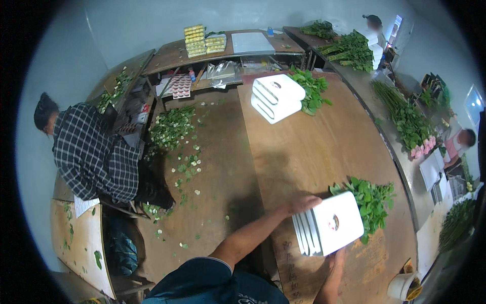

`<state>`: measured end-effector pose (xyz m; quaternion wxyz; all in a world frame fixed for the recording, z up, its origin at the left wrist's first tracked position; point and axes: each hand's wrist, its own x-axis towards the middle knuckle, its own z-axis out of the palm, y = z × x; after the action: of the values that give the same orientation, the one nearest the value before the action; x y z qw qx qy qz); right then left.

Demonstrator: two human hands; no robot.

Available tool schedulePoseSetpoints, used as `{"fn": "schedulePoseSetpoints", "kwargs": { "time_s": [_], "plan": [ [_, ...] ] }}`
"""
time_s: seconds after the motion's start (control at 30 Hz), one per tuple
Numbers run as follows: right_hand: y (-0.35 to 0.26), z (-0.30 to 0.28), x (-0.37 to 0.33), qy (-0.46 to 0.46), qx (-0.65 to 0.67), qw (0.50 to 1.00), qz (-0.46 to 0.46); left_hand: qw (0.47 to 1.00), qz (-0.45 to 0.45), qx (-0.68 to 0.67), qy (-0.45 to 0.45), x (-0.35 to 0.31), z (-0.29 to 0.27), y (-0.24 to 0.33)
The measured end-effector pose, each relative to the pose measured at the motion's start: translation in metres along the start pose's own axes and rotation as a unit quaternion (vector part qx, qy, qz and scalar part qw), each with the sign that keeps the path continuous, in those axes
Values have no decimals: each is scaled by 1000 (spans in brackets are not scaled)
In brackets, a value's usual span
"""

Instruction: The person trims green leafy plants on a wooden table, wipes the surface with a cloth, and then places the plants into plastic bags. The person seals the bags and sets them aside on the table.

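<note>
A flower bunch wrapped in folded white cardboard (347, 223) is between my two hands, over the near part of the wooden table. Green leaves (377, 202) stick out from its right side; the flowers themselves are hidden inside. My left hand (305, 203) grips the wrap's upper left edge, with the thumb side showing. Under the lower edge, my right hand (337, 258) supports the wrap, and most of its fingers are hidden. Another white-wrapped bunch (277, 99) lies farther off on the same table, its leaves (310, 88) pointing right.
On the left, a person in a checked shirt (96, 152) bends over a bench. Leaves and petals (172, 126) litter the floor. Leafy stems (354, 50) and pink roses (423, 147) lie on the right-hand bench (390, 126), where two people stand. A white bucket (401, 286) stands at lower right.
</note>
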<state>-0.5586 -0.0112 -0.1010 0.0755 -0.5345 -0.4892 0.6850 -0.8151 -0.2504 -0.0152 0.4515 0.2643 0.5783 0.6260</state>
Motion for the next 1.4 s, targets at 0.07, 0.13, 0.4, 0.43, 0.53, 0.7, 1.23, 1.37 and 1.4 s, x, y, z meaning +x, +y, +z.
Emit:
{"fn": "schedulePoseSetpoints", "kwargs": {
  "time_s": [0.07, 0.13, 0.4, 0.43, 0.53, 0.7, 1.23, 1.37, 1.4],
  "plan": [
    [-5, 17, -7, 31, 2, 1000, 0, 999, -51, -5, 7, -1, -4, -2],
    [-10, 36, -11, 56, 5, 998, -7, 1000, -25, -4, 12, -3, -8, -4],
    [-9, 128, -34, 127, 49, 988, -70, 1000, -3, -15, 24, -16, -59, -29],
    [-8, 143, -36, 130, 54, 987, -78, 999, -9, -31, 19, -18, -72, -28],
    [-16, 193, -33, 137, 67, 983, -100, 998, -11, -42, 36, -18, -112, -14],
    [-62, 295, -5, 133, 83, 979, -132, 999, 30, 4, 40, -5, -185, 47],
    [-222, 675, 64, 61, 27, 966, -250, 924, 363, 32, 113, -56, -519, 254],
    [-242, 773, 58, 76, 30, 959, -271, 872, 465, 21, 153, -60, -632, 275],
    [-248, 794, 55, 79, 25, 958, -274, 876, 459, -1, 148, -61, -658, 280]
  ]
}}
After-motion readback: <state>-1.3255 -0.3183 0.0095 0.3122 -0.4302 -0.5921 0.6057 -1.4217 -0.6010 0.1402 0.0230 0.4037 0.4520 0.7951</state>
